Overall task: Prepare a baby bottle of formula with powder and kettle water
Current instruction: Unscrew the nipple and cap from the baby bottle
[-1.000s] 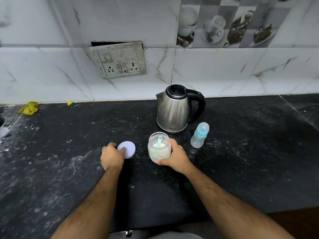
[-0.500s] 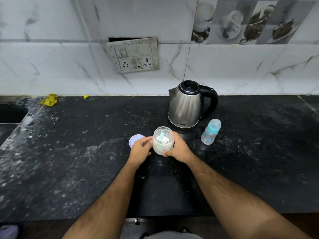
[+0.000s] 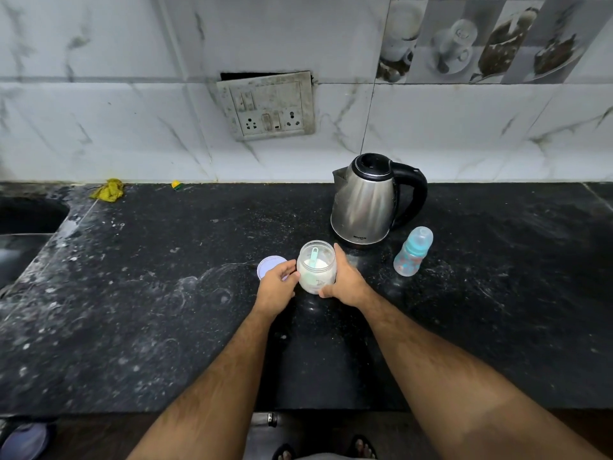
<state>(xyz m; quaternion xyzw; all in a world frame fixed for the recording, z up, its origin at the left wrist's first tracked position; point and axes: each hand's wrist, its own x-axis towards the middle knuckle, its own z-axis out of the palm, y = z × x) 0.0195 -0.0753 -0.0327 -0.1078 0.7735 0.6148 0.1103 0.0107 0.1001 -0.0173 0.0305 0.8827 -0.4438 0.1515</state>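
An open clear jar of white formula powder (image 3: 316,265), with a light blue scoop (image 3: 313,255) standing in it, sits on the black counter (image 3: 166,293). My right hand (image 3: 346,280) grips the jar's right side. My left hand (image 3: 278,282) holds its left side with curled fingers. The jar's pale lid (image 3: 269,263) lies flat just left of the jar, partly hidden by my left hand. A steel kettle (image 3: 368,200) with a black handle stands behind the jar. A capped baby bottle (image 3: 413,252) with a blue collar stands to its right.
A wall socket plate (image 3: 268,106) hangs on the tiled wall. A yellow cloth (image 3: 109,190) and a small yellow-green scrap (image 3: 176,184) lie at the counter's back left. A sink (image 3: 23,224) opens at the far left.
My left hand let go of the lid, moved right and took hold of the jar's left side. The camera view shifted left. My right hand kept its grip on the jar.
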